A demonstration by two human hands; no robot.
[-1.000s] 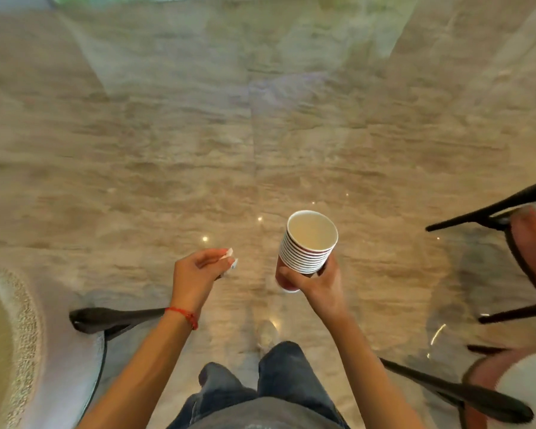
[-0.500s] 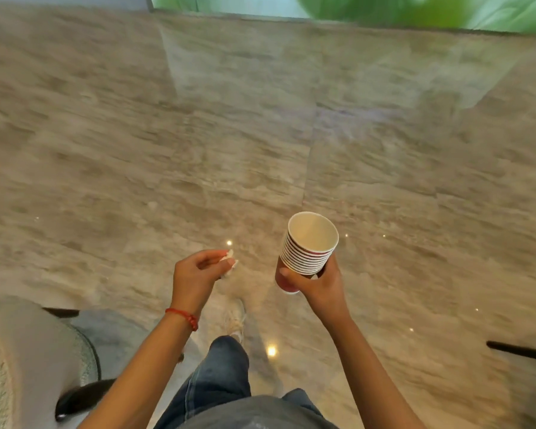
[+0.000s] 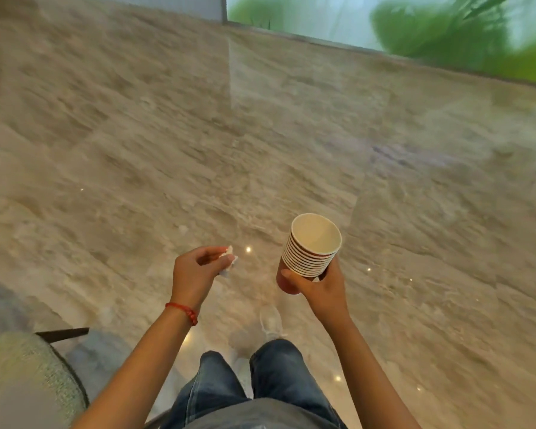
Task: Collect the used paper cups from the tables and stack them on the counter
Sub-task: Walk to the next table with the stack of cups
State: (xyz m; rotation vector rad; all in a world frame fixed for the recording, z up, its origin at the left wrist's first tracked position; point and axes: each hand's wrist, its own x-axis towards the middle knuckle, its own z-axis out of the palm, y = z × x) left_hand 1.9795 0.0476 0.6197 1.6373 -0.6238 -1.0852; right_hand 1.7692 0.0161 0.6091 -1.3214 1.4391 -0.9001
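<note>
My right hand (image 3: 321, 284) grips a stack of several nested paper cups (image 3: 310, 250), red outside and cream inside, tilted a little to the right with the top cup's mouth facing up. My left hand (image 3: 197, 270) is level with it to the left, fingers pinched on a small crumpled white paper scrap (image 3: 228, 258). A red cord bracelet circles the left wrist. Both hands hang in the air over the polished stone floor. No table or counter is in sight.
Glossy beige marble floor (image 3: 260, 134) fills the view. A grey upholstered chair (image 3: 22, 376) with a dark leg sits at the lower left. A glass wall with green plants behind it (image 3: 430, 29) runs along the top right. My jeans and one shoe show below.
The view has swung as I walk: the black chairs on the right have left the frame and the glass wall with greenery has come closer. Both hands keep their holds.
</note>
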